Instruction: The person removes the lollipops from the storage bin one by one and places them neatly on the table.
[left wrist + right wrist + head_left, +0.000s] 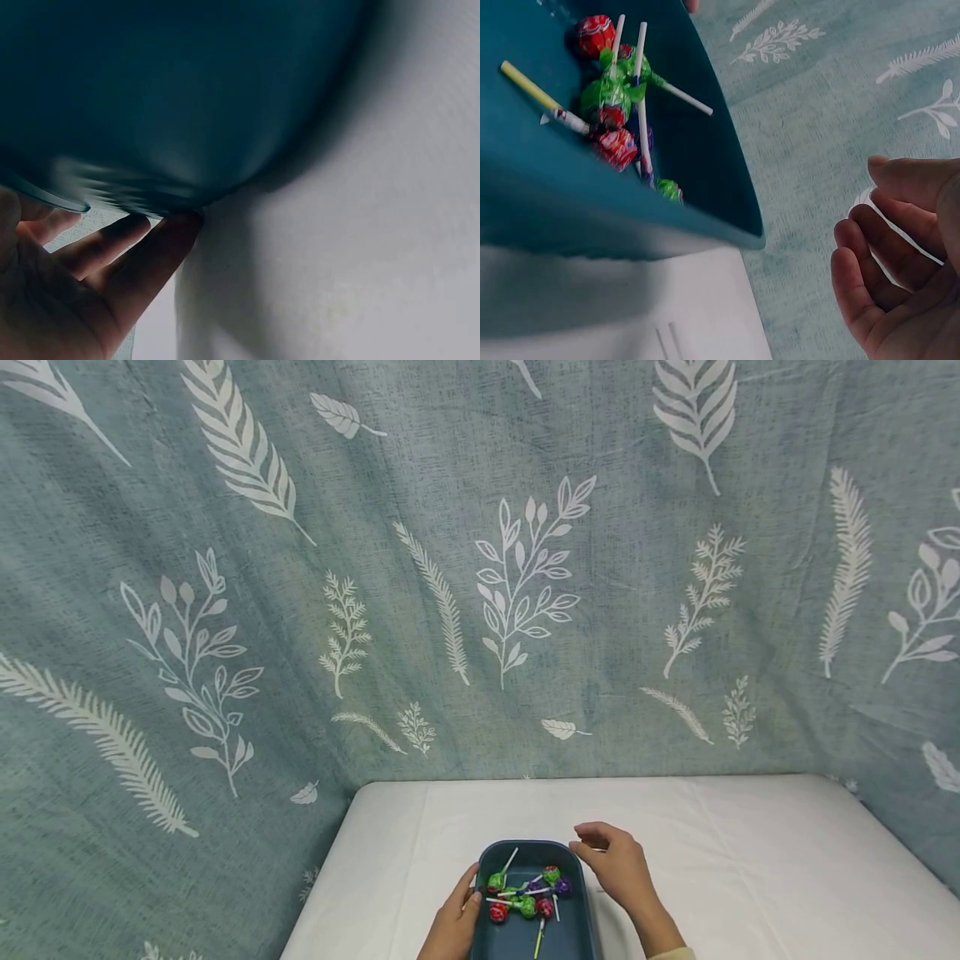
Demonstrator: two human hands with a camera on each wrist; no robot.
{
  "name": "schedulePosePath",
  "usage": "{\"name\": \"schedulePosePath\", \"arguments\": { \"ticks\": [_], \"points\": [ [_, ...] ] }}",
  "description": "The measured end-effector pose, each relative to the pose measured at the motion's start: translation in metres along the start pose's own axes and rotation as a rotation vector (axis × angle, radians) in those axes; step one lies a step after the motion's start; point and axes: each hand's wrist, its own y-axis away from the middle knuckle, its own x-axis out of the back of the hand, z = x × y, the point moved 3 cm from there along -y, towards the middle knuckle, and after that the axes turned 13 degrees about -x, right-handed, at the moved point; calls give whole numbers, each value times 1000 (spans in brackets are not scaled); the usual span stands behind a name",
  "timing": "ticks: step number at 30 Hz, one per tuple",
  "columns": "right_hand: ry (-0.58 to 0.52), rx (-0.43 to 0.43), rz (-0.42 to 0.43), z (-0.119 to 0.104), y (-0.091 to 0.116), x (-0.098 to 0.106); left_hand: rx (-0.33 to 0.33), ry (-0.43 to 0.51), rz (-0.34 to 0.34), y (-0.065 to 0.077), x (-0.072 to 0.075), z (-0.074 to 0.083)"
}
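A deep dark-blue plastic bin (517, 939) stands at the near edge of the head view, with several lollipops in it. Their wrappers are green, red and purple. Most sticks are white, while one lollipop (532, 86) has a yellow stick. My left hand (456, 917) holds the bin's left side, thumb at the rim and fingers against the outer wall; in the left wrist view its fingertips (184, 225) touch that wall. Off the far right corner of the bin, my right hand (617, 864) hovers with loosely bent fingers and nothing between them.
A white cloth (735, 860) covers the table around the bin. Behind and to both sides hangs a blue-green curtain (622, 635) printed with white leaves. Two thin dark lines (667, 341) show on the white surface below the bin in the right wrist view.
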Motion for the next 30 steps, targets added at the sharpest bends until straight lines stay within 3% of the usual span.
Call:
{"name": "schedulePosePath", "arguments": {
  "ticks": [18, 30],
  "points": [
    [51, 36, -130, -13, -3, -33, -24, 8, 6, 0, 1, 2],
    [116, 73, -217, -13, -5, -55, -6, 39, -2, 0, 2, -1]
  ]
}}
